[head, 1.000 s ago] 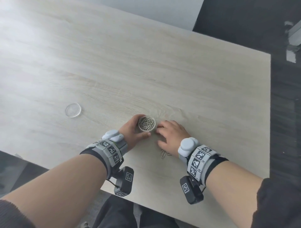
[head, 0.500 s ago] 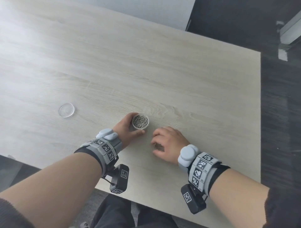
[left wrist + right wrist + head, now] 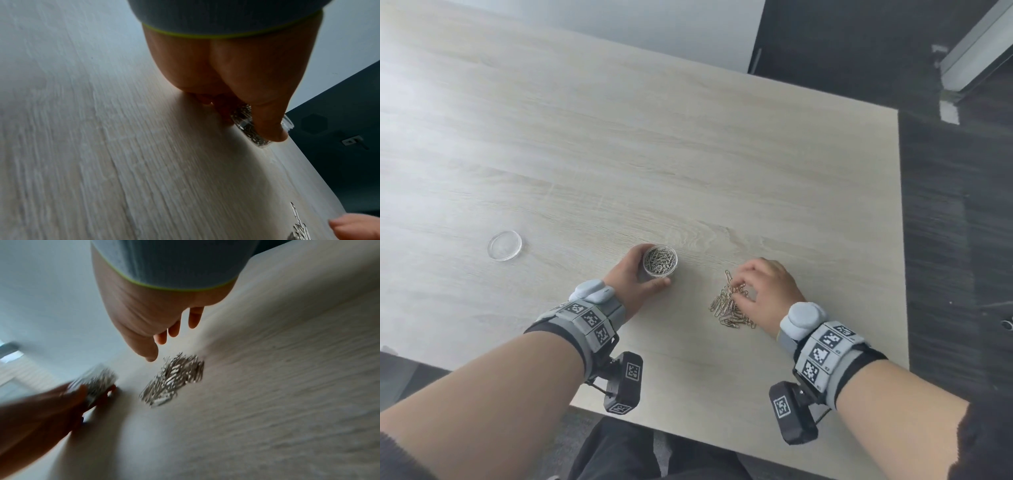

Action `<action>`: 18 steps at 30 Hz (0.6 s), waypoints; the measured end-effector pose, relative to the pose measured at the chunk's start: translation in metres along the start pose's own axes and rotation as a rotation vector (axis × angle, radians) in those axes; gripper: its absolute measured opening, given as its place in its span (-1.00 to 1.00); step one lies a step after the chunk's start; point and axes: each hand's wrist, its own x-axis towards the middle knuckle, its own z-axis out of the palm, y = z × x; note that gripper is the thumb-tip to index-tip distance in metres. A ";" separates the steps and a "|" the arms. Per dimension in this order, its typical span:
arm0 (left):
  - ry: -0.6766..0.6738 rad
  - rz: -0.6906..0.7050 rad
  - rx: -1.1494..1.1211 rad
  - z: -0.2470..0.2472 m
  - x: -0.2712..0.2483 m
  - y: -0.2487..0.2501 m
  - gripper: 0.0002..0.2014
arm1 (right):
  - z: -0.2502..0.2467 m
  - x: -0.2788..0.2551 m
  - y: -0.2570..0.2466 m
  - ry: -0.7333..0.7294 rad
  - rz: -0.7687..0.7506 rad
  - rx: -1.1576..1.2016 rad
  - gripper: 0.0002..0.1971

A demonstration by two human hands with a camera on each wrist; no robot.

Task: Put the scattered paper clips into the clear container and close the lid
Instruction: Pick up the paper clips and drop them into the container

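Note:
A small round clear container (image 3: 660,265), holding several silver paper clips, stands upright on the table with its top uncovered. My left hand (image 3: 631,279) grips its side, thumb toward me; the left wrist view shows the thumb (image 3: 267,123) across the container (image 3: 245,128). To the right a loose pile of paper clips (image 3: 729,305) lies on the table. My right hand (image 3: 765,291) hovers over the pile's right edge, and its fingers (image 3: 174,330) are straight and hold nothing. In the right wrist view the pile (image 3: 176,378) lies between that hand and the container (image 3: 94,382). The clear lid (image 3: 505,245) lies flat, far to the left.
The light wood table (image 3: 688,154) has its right edge (image 3: 902,240) close to my right hand and its near edge under both wrists. Dark floor lies beyond the right edge.
My right hand has drawn away from the container to the right, and the pile of clips beneath it has come into sight. The left hand keeps its grip on the container.

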 end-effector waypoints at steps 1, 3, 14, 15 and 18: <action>0.001 -0.006 0.002 0.000 0.000 0.001 -0.37 | -0.004 -0.002 0.004 0.016 0.069 0.015 -0.80; 0.005 -0.026 -0.007 0.001 0.000 0.004 -0.33 | -0.011 -0.008 0.012 -0.032 0.155 -0.002 -0.57; -0.019 -0.050 -0.037 0.020 -0.001 0.020 -0.38 | 0.001 -0.019 -0.003 -0.249 0.153 -0.254 0.09; -0.031 -0.037 -0.026 0.024 0.000 0.022 -0.38 | 0.002 -0.018 -0.006 -0.246 0.139 -0.260 0.08; -0.045 -0.020 0.000 0.035 0.000 0.023 -0.37 | 0.004 -0.014 -0.008 -0.252 0.114 -0.259 -0.04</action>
